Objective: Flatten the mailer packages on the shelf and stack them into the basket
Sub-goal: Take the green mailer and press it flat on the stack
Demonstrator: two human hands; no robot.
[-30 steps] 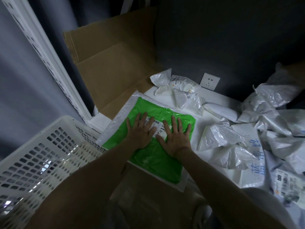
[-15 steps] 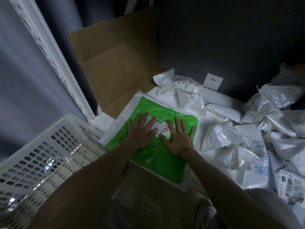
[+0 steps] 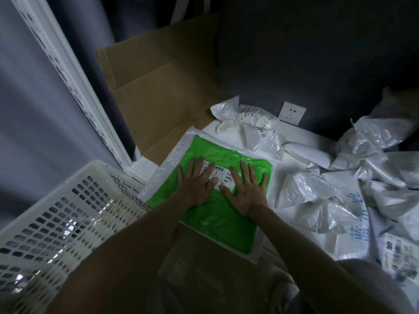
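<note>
Green mailer (image 3: 217,223), centre frame, has barely shifted: left hand (image 3: 196,184) and right hand (image 3: 247,191) keep pressing it, fingers (image 3: 243,171) straight, gripping nothing; basket (image 3: 45,201) comes next.

Flat green mailer (image 3: 217,214) on shelf (image 3: 301,137)

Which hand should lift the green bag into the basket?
Probably the left hand: the basket sits on its side, close to the left arm. The right hand presses the green bag farther away, nearer the white bags.
</note>
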